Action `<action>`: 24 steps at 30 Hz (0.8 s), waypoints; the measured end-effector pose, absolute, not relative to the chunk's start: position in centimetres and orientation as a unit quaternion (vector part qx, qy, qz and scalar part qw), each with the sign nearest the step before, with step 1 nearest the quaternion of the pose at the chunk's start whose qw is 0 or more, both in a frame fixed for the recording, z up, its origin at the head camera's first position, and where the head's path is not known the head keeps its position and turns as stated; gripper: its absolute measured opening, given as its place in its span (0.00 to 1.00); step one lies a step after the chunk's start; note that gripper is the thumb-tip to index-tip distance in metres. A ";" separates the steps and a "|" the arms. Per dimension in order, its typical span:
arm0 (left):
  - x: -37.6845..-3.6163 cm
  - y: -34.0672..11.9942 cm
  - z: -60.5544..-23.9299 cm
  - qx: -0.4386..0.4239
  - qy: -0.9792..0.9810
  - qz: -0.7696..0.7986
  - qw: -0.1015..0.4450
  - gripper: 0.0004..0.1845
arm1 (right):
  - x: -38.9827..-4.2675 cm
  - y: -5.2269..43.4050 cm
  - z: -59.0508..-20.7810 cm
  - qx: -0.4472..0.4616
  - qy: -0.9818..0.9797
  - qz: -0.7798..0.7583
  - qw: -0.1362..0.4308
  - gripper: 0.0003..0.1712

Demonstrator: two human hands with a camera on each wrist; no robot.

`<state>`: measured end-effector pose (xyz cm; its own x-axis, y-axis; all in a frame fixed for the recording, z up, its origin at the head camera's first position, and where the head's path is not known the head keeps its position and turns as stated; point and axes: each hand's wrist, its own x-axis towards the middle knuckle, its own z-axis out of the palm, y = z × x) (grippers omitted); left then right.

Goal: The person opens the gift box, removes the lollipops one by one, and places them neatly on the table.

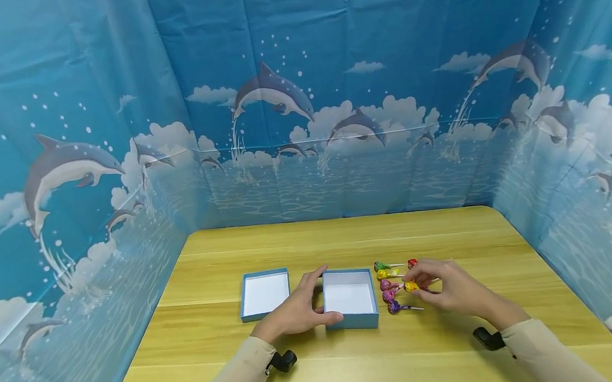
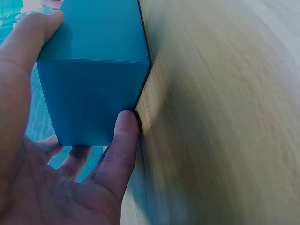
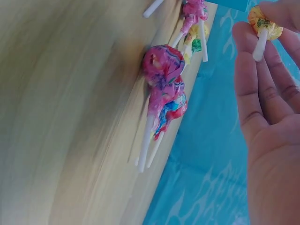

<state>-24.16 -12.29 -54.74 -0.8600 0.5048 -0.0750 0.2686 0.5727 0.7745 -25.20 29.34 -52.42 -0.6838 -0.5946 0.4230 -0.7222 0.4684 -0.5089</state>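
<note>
A blue box with a white inside stands on the table with its top uncovered. My left hand grips its left side, thumb at the near corner and fingers spread toward the back; the left wrist view shows the fingers against the blue wall. Between thumb and fingertips, my right hand pinches a yellow-orange wrapped lollipop, its white stick pointing down toward the palm in the right wrist view. Beside the box lie a green lollipop, a yellow lollipop, pink ones and a purple lollipop.
Left of the box lies its shallow blue lid, white inside facing up. A red lollipop shows just past the right fingers. The wooden table is bordered by a blue dolphin-print curtain at the back and sides.
</note>
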 end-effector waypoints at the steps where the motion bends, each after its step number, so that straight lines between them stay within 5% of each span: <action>1: -24.2 -12.3 -54.7 0.221 0.875 0.405 0.145 0.65 | -25.2 29.4 -52.4 0.386 -0.852 0.340 0.095 0.20; 24: -24.0 -12.2 -54.4 0.217 0.876 0.406 0.144 0.64 | -24.3 32.2 -53.4 0.376 -0.866 0.316 0.090 0.23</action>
